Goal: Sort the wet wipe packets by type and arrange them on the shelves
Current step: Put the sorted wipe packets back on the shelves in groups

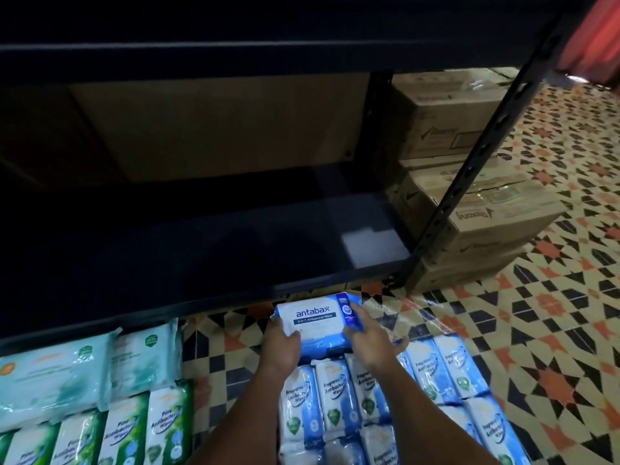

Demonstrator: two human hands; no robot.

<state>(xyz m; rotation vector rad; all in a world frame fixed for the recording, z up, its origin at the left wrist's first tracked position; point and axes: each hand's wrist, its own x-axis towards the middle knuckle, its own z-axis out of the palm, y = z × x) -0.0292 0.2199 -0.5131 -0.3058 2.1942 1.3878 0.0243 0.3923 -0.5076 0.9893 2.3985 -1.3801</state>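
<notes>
Blue antabax packet (318, 322) is gripped at both short ends by left hand (280, 347) and right hand (369, 340), long axis parallel to the bottom shelf (201, 263) front edge just beyond.

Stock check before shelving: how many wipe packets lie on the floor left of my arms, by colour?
Pale teal packets: 2
Green Pine packets: 4 in view; the frame's edge cuts the row, so more may lie beyond it
Total: 6
</notes>
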